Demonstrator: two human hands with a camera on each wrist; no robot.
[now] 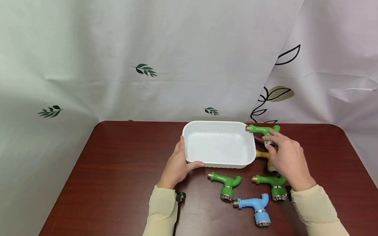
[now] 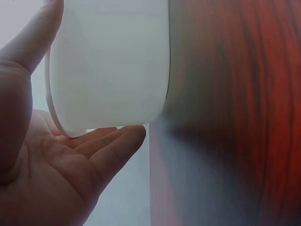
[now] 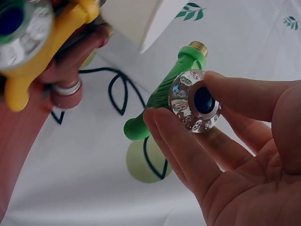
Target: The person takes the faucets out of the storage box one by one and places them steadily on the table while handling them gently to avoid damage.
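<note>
My right hand pinches a green tap by its clear, faceted knob, with the thumb on one side and fingers on the other. In the right wrist view the knob has a dark blue centre, and the tap's brass threaded end points up. The tap is raised beside the back right corner of a white plastic tub, its brass end overlapping the rim in the head view. At the tub's left end, my left hand grips the near corner, thumb along the front and fingers along the side.
A yellow tap lies right of the tub, with a reddish-brown tap close by. Nearer are two green taps and a blue tap. A black cable runs by the left sleeve. Behind the table hangs a white curtain.
</note>
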